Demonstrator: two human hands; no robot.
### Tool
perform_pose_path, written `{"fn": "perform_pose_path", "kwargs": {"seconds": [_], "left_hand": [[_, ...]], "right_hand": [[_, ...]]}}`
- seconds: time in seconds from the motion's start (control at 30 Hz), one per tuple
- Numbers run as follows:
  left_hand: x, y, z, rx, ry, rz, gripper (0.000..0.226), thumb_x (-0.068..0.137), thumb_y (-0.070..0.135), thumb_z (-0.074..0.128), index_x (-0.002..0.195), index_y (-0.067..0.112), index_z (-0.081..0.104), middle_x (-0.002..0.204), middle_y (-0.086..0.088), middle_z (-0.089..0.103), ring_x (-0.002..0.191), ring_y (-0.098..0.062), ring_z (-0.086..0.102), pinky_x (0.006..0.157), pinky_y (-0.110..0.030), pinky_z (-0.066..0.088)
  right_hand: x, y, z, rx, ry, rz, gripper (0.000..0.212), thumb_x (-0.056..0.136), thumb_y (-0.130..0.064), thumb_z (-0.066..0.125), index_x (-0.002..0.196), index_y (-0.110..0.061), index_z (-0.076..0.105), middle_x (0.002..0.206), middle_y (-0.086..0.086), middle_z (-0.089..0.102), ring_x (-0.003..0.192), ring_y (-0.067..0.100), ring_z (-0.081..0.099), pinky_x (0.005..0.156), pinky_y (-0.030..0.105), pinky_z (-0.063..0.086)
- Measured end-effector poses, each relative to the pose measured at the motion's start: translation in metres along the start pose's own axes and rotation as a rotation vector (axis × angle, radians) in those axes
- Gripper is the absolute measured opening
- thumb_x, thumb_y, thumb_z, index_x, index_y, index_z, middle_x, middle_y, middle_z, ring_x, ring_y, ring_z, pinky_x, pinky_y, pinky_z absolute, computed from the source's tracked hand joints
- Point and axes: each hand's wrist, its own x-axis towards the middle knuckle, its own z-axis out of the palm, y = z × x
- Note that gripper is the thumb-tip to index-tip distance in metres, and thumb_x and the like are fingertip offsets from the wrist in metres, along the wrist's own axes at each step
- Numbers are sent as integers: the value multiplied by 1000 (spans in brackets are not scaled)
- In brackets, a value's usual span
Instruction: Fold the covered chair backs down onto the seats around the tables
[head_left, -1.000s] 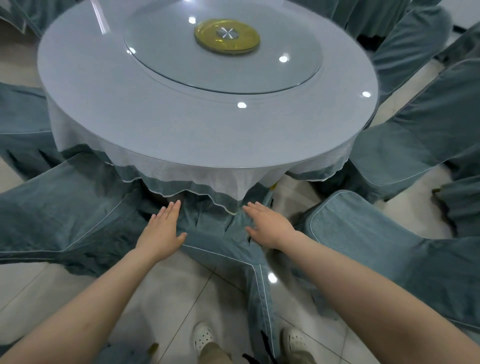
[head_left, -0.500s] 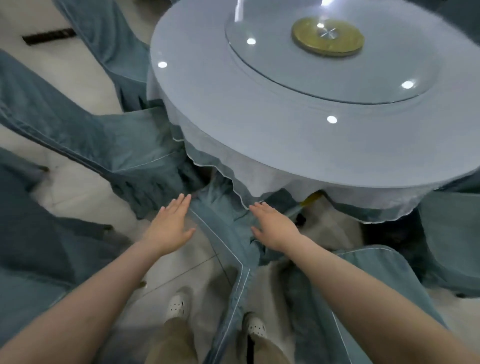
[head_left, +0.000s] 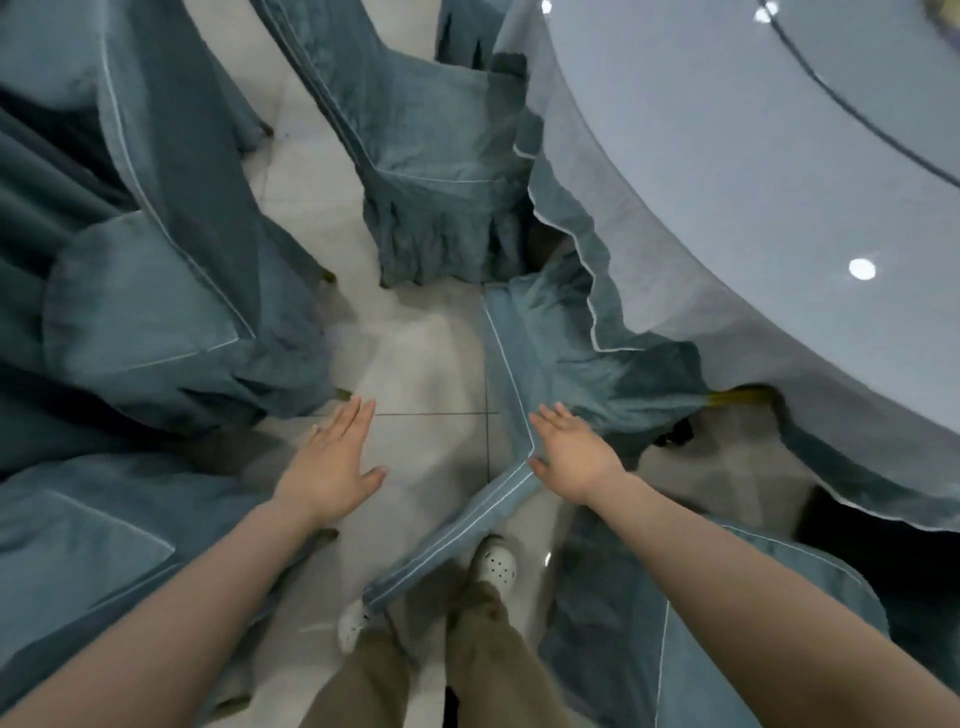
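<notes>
Open hands at a cloth-covered round table (head_left: 727, 156) ringed by covered chairs.
The right hand (head_left: 571, 457) lies palm down, fingers straight, on the piped corner of the near covered chair (head_left: 540, 358), whose teal cover runs under the tablecloth (head_left: 649, 291) hem at right. The left hand (head_left: 332, 467), fingers straight and holding nothing, hovers over the tiled floor (head_left: 415, 358), apart from that chair. Further covered chairs stand at left (head_left: 156, 322) and far (head_left: 436, 171).

Table (head_left: 727, 208) cut off at right edge; chair (head_left: 545, 364) partly under tablecloth (head_left: 563, 171).
</notes>
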Motion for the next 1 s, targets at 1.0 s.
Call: {"fn": "perform_pose_path", "kwargs": {"seconds": [1.0], "left_hand": [[-93,-185,246,-576,18,-301,84,88,31,61,151,29,5,158,7,11,143,-13,18,115,-35,25]], "right_hand": [[97,-154,313,-371,-346,-248,60,92,-21,56,145,-13,29,150,7,34,143,26,21,115,36,20]]}}
